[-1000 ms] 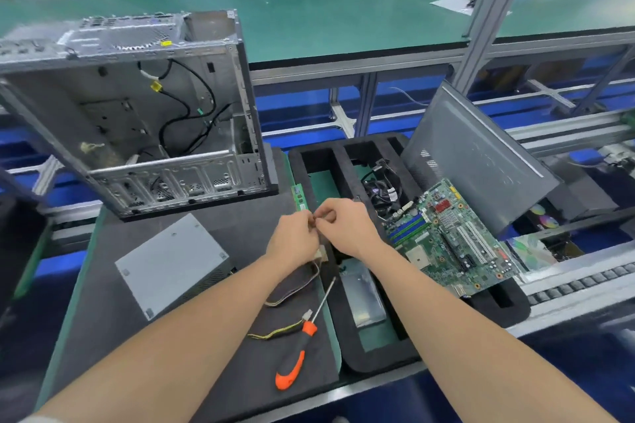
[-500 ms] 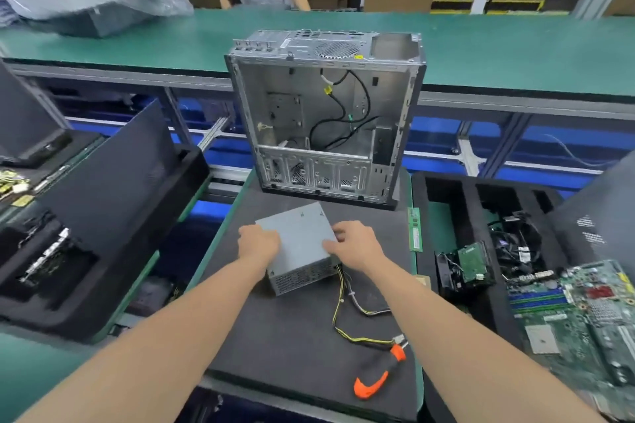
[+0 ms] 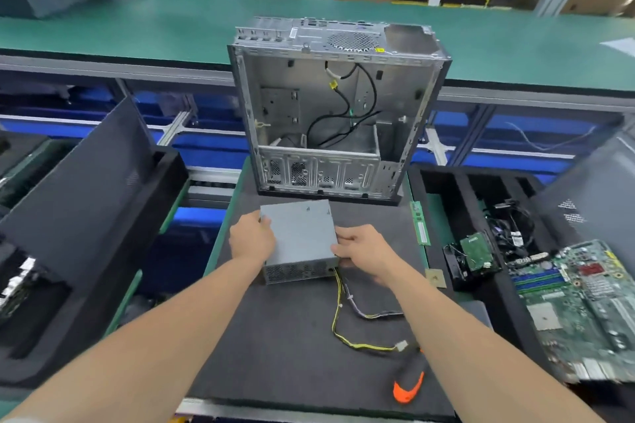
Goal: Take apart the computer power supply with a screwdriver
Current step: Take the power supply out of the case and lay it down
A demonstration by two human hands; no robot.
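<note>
Head view: grey power supply (image 3: 299,244) lies flat on the mat (image 3: 292,336) between the hands, left hand (image 3: 252,239) gripping its 9 o'clock edge, right hand (image 3: 364,251) its 4 o'clock corner; case stickers (image 3: 293,33) unreadable.

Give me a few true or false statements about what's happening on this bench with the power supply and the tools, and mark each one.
1. Both hands hold the power supply. True: the left hand and right hand grip its two sides.
2. The screwdriver is in the right hand. False: it lies on the mat beside the right forearm.
3. The power supply sits inside the computer case. False: it rests on the mat in front of the case.
4. A motherboard lies on the tray to the right. True.
</note>
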